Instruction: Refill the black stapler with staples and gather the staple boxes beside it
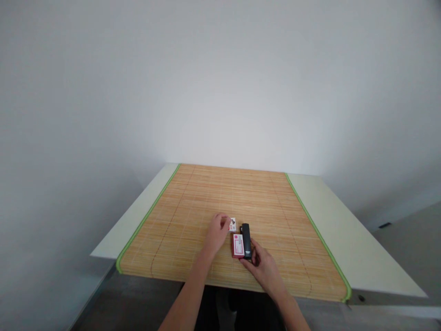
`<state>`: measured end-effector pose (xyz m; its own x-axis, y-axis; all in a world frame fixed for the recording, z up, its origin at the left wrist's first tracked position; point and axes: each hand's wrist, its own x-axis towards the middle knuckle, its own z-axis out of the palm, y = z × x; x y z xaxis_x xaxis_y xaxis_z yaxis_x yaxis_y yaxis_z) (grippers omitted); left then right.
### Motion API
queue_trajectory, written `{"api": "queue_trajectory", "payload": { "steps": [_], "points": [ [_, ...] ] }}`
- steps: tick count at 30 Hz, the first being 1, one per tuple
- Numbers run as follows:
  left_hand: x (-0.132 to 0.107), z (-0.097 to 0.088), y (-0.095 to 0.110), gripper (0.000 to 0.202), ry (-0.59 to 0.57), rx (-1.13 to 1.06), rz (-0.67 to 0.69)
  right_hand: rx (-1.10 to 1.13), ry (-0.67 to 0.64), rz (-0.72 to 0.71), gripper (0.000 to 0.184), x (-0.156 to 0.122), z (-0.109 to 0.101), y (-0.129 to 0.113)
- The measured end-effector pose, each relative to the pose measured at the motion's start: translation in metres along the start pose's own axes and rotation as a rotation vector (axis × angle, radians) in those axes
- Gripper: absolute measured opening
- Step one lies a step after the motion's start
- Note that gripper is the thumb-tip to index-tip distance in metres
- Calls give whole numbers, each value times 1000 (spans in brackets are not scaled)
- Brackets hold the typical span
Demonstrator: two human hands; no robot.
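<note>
A black stapler (246,241) lies lengthwise on the bamboo mat (220,193). Against its left side is a red and white box (238,245) with a printed label. Just beyond that box sits a smaller white box (233,224) with red print and a dark picture. My left hand (219,228) has its thumb and forefinger closed at the left edge of this small box, partly covering it. My right hand (262,265) curls around the near end of the stapler, forefinger along its right side and thumb by the near edge of the red and white box.
The mat has green edging (316,228) and covers the middle of a white table (358,234). Pale walls (227,92) rise behind and on both sides. Below the table's front edge, a dark chair (248,308) is partly visible.
</note>
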<state>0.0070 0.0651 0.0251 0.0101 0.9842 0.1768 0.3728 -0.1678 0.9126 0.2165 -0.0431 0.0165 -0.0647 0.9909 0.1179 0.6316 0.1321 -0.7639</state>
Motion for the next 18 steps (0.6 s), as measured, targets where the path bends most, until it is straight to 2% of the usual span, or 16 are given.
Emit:
{"api": "queue_trajectory", "payload": {
  "steps": [4, 8, 14, 18],
  "points": [
    [-9, 15, 6, 53, 12, -160, -97, -8, 6, -10, 69, 0, -1, -3],
    [-19, 30, 9, 61, -47, -366, -206, -24, 5, -17, 70, 0, -1, -6],
    [-40, 47, 20, 67, -57, -474, -281, -62, 29, -26, 70, 0, 2, -6],
    [-51, 52, 27, 70, -30, -485, -317, -84, 34, -44, 73, 1, 4, -4]
  ]
}}
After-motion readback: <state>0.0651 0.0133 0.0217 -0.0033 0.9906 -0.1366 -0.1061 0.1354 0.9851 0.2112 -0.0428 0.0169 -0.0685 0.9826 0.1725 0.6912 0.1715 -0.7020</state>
